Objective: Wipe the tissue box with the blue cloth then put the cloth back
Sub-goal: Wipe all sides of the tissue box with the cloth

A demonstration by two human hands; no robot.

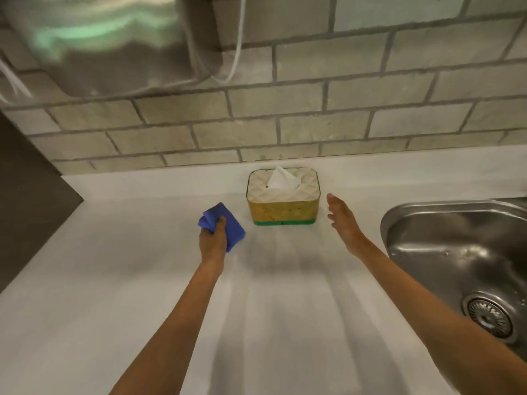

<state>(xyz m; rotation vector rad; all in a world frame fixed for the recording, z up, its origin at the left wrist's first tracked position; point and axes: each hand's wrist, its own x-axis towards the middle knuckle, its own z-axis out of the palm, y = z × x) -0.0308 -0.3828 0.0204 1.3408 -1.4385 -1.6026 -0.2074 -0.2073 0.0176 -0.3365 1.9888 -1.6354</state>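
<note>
Gripping the blue cloth (225, 223) in my left hand (213, 240), I have my fingers (221, 222) curled tight around its bunched middle, with folds sticking out above and to the right of my knuckles. The cloth sits just left of the tissue box (283, 196) and is not touching it. The box stands upright on the white worktop (142, 280), close to the tiled wall (313, 115), with 1 white tissue (282, 179) poking up from its patterned top; its sides are yellow with a green band at the base. My right hand (342, 220) hovers just right of the box, open, fingers spread and holding nothing, not touching it. A steel sink (456, 252) lies further right.
</note>
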